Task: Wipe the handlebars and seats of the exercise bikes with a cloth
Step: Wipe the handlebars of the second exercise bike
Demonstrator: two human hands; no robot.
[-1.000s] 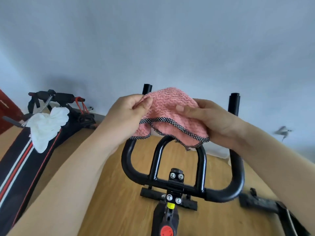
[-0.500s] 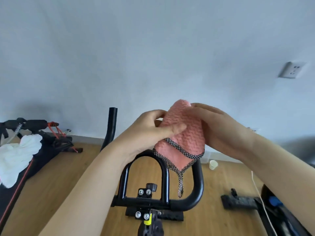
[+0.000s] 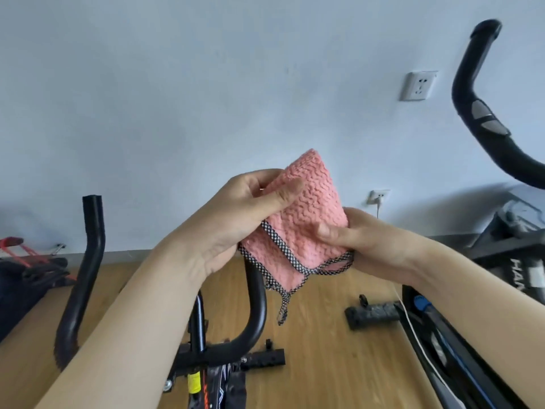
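Above the near bike's handlebars point(image 3: 253, 290), both hands pinched the folded pink cloth point(image 3: 306, 219): left hand point(image 3: 236, 219) at its upper edge, right hand point(image 3: 362, 240) at its right side; it looked soft, light and limp, best bunched in one palm

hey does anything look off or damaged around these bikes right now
One thing: the end of the left handlebar grip looks ragged, as if its covering is torn. Also, a thin trim strand dangles loose from the pink cloth, which the left hand and right hand hold off the bars.
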